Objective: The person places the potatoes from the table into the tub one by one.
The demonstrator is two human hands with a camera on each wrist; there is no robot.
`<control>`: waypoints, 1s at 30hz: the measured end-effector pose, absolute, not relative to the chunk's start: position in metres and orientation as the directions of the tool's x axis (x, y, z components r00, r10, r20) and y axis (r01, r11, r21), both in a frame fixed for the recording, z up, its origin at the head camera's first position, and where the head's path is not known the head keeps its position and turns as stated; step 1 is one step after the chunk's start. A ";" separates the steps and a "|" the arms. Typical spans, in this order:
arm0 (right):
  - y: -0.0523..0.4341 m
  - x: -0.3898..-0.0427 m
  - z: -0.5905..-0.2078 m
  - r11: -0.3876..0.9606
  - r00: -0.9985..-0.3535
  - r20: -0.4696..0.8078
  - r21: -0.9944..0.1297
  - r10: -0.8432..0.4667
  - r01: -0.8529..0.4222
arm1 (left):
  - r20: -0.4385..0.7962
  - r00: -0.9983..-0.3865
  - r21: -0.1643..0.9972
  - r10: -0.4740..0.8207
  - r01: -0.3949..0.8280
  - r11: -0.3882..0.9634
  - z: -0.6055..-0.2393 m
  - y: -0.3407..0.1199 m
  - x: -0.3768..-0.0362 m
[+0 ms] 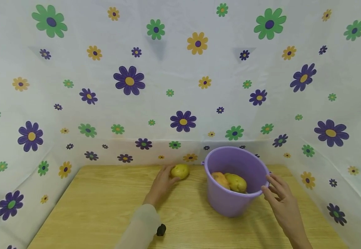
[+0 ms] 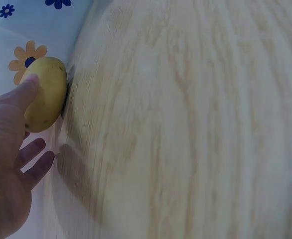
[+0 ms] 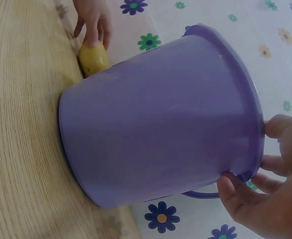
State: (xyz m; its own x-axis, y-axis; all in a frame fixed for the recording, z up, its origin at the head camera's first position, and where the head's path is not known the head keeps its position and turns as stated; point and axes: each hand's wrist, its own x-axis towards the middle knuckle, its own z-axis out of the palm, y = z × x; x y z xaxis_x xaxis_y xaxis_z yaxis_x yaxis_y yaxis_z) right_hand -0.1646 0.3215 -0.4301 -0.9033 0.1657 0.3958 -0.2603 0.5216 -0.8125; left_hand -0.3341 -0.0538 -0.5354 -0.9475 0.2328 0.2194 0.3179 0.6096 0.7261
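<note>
At the back of the wooden table, my left hand [image 1: 163, 183] grips a yellow potato [image 1: 180, 171] that rests on the tabletop. In the left wrist view my thumb lies across the near side of the potato [image 2: 47, 94], and the fingers behind it are hidden. To the right stands a purple bucket [image 1: 227, 204] with two potatoes in it, one orange-tinged [image 1: 220, 180] and one yellow [image 1: 237, 183]. With loosely bent fingers my right hand [image 1: 283, 204] touches the bucket's right rim. The right wrist view shows those fingertips against the bucket's outside [image 3: 156, 114].
A white cloth with flowers [image 1: 180, 103] hangs behind the wooden table [image 1: 105, 204] and along both sides. Part of the bucket's purple handle [image 3: 201, 194] shows beneath the rim in the right wrist view. A small black object [image 1: 161, 230] sits beside my left sleeve.
</note>
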 end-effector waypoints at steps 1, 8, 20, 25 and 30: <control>0.321 -0.165 -0.430 0.522 -0.904 0.395 -0.812 0.164 -0.260 | 0.211 -0.952 0.735 0.221 0.304 0.607 -0.536 -0.053 -0.334; 0.321 -0.165 -0.431 0.528 -0.901 0.403 -0.807 0.160 -0.267 | 0.203 -0.962 0.773 0.184 0.273 0.572 -0.537 -0.047 -0.331; 0.322 -0.164 -0.429 0.524 -0.903 0.398 -0.810 0.160 -0.264 | 0.218 -0.966 0.802 0.141 0.259 0.538 -0.538 -0.037 -0.333; 0.321 -0.164 -0.428 0.526 -0.904 0.398 -0.809 0.158 -0.264 | 0.204 -0.973 0.836 0.107 0.230 0.498 -0.540 -0.034 -0.335; 0.321 -0.163 -0.428 0.526 -0.900 0.405 -0.807 0.161 -0.269 | 0.198 -0.977 0.875 0.078 0.212 0.435 -0.539 -0.032 -0.335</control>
